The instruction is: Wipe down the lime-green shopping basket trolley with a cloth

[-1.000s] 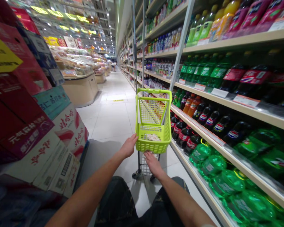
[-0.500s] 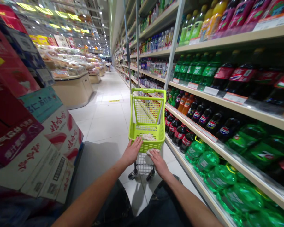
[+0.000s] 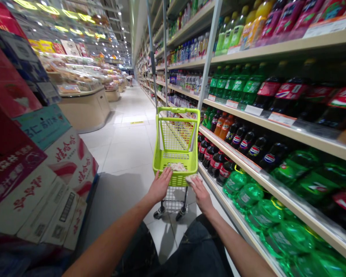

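Note:
A lime-green shopping cart (image 3: pixel 175 178) stands on the floor in front of me, its upper basket at hand height. My left hand (image 3: pixel 160 184) lies with stretched fingers against the near side of the basket, fingertips at the rim. Under the fingers of my right hand (image 3: pixel 200 192) is a whitish cloth (image 3: pixel 193 179), pressed at the basket's near right corner. Another pale, crumpled cloth (image 3: pixel 177 167) lies inside the basket, just beyond my left fingertips.
Shelves of drink bottles (image 3: pixel 249 200) run close along the right. Stacked cartons (image 3: pixel 66 169) rise at the left. A rounded display counter (image 3: pixel 85 109) stands farther ahead on the left. The tiled aisle (image 3: pixel 129 144) stretches away, with a person (image 3: pixel 129 79) far down it.
My right hand has slid the cloth rightward along the basket's near side to its right corner. The left hand stays at the rim. The whole view has shifted slightly.

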{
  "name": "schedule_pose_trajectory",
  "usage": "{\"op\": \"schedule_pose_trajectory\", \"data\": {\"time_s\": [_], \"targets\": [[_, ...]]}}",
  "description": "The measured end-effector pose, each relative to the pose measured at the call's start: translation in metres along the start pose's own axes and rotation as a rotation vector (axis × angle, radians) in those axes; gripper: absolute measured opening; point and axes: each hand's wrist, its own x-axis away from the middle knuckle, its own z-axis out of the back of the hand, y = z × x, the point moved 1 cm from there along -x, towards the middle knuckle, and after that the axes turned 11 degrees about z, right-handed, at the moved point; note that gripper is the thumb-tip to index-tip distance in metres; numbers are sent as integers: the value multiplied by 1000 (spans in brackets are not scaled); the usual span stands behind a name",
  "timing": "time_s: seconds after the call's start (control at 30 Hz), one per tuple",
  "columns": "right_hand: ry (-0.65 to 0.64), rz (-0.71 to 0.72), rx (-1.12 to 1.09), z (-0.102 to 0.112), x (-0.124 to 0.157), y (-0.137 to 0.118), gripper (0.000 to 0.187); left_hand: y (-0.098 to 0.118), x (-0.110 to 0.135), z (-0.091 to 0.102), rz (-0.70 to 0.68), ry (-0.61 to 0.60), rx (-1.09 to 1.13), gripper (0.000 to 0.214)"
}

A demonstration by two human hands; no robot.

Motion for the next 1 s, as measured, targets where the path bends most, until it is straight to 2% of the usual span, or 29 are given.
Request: {"op": "schedule_pose_trajectory", "data": {"time_s": [0.1,0.23,0.3,0.43,0.5,0.67,0.73,0.87,0.93,1.0], "targets": [[67,-90,17,4,-6,6,43,2,-1,-2,23,7,-2,63],[-71,-119,-31,-20,20,-1,42,3,-1,0,16,-9,-15,63],[-99,-141,-48,-24,28,-3,44,1,-1,1,21,-9,-17,64],[90,-157,13,-4,9,5,48,-4,0,1,73,-9,-8,67],[146,-158,34,-1,1,10,50,-4,1,0,86,-19,-3,68],[57,-180,4,-26,24,6,55,-4,2,4,95,-30,-4,70],[62,-194,8,-24,29,7,58,-5,3,5,122,-32,-12,70],[176,-261,83,-8,13,20,59,-6,4,6,166,-41,-21,73],[179,-271,100,-12,9,22,56,-6,4,6,160,-52,-23,73],[119,-233,86,-22,12,18,51,-7,3,7,141,-62,-19,72]]}}
